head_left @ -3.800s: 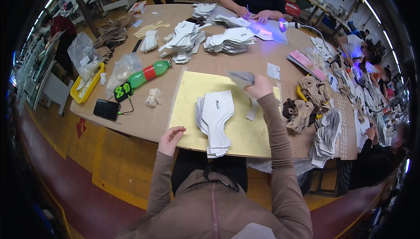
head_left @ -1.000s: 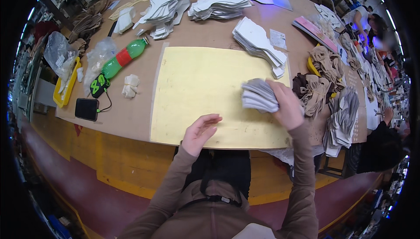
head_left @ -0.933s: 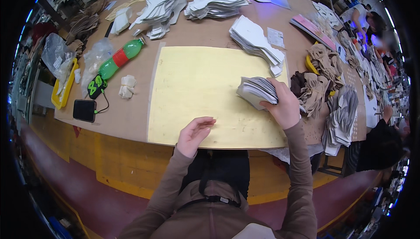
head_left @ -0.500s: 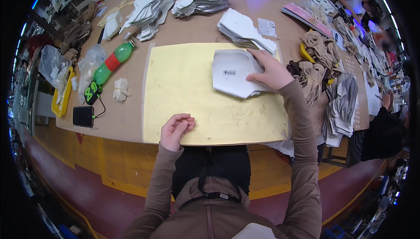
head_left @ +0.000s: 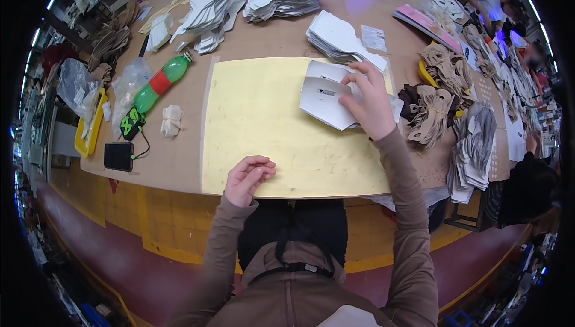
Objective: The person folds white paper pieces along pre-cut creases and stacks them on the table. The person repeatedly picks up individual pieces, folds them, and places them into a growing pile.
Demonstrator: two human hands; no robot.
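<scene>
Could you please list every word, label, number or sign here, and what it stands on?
I won't copy out any lettering, only place it:
White pieces at the right hand: small dark print.
Black device: large bright green characters.
Paper slip: print too small to read.
Pink booklet: any print too small to read.

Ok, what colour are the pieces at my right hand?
The pieces are white, with small dark print on top; the head view shows them best.

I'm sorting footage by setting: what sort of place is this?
Probably a factory or workshop floor, perhaps for shoes or garments: there are stacks of cut white pieces, a bundle of tan pieces, and another person nearby.
</scene>
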